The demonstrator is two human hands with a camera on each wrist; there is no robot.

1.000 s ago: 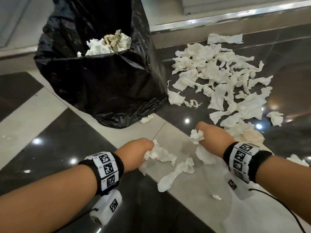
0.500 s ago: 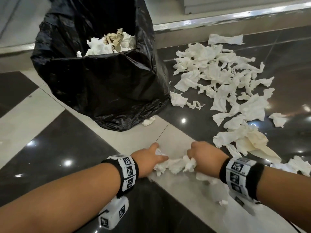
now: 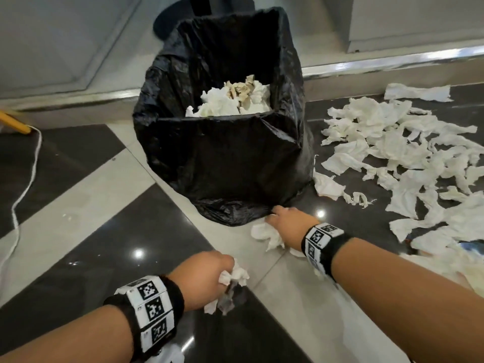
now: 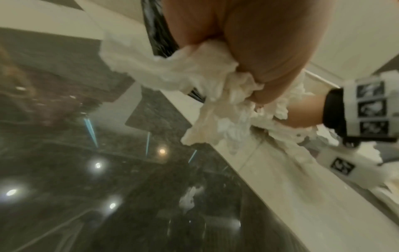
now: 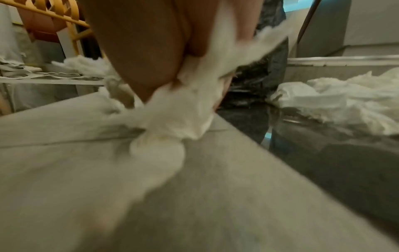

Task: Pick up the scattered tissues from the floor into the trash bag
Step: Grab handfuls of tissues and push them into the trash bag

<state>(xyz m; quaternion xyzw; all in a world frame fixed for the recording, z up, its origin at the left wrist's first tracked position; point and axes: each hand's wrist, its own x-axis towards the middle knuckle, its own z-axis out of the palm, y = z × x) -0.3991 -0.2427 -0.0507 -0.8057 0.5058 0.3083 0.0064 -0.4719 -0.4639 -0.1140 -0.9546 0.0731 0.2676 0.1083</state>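
A: So, where do you stand with the tissues?

B: Roughly midway, I'd say. Your trash bag [image 3: 222,158] stands open on the floor just ahead of you, and a heap of white and brownish tissues already sits inside it, up near the front rim.

A: And the hands?

B: Your left hand [image 3: 201,280] has its fingers curled tight round a wad of tissues [image 3: 231,280], lifted a little above the dark tile. Your right hand [image 3: 289,226] is down by the foot of the bag, gripping a second bunch [image 3: 264,234] that trails onto the pale tile. The right wrist view is blurred, yet it shows tissue squeezed between your fingers [image 5: 138,56].

A: What's left, then?

B: Plenty. A big scatter of torn tissues [image 3: 408,158] covers the dark floor to the right of the bag, none of it touched. A few scraps [image 3: 337,189] lie just beside the bag's right edge.

A: Next step?

B: Probably you carry both handfuls up over the rim and drop them in, then you go for the big pile. Loose ends hang from both fists, so bits may fall short.
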